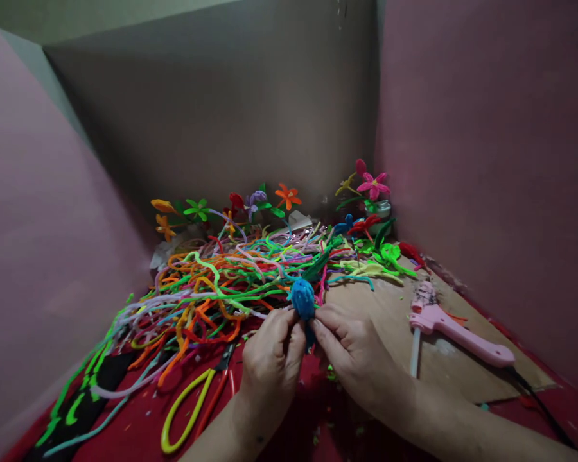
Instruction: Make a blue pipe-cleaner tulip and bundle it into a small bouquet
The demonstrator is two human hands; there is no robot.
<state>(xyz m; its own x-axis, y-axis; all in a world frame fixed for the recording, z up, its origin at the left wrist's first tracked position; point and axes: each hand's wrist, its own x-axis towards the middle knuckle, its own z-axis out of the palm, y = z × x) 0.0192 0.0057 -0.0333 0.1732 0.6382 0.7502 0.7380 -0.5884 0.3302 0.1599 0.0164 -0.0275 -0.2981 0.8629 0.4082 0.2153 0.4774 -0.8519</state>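
Between my two hands stands a blue pipe-cleaner flower (pixel 303 299), its rounded bud pointing up. My left hand (pixel 275 359) is closed, thumb and fingers pinching the flower's base from the left. From the other side my right hand (pixel 349 343) pinches the same base, fingertips close to those of the left. A bit of blue shows below the fingertips; the rest of the base is hidden by the fingers. Just behind the bud lies a dark green pipe-cleaner leaf (pixel 322 260).
A tangle of coloured pipe cleaners (pixel 212 282) spreads behind and left. Scissors (pixel 187 410) with yellow and red handles lie by my left forearm. A pink glue gun (pixel 462 330) rests on cardboard (pixel 380 321) at right. Finished flowers (pixel 288 196) stand along the back wall.
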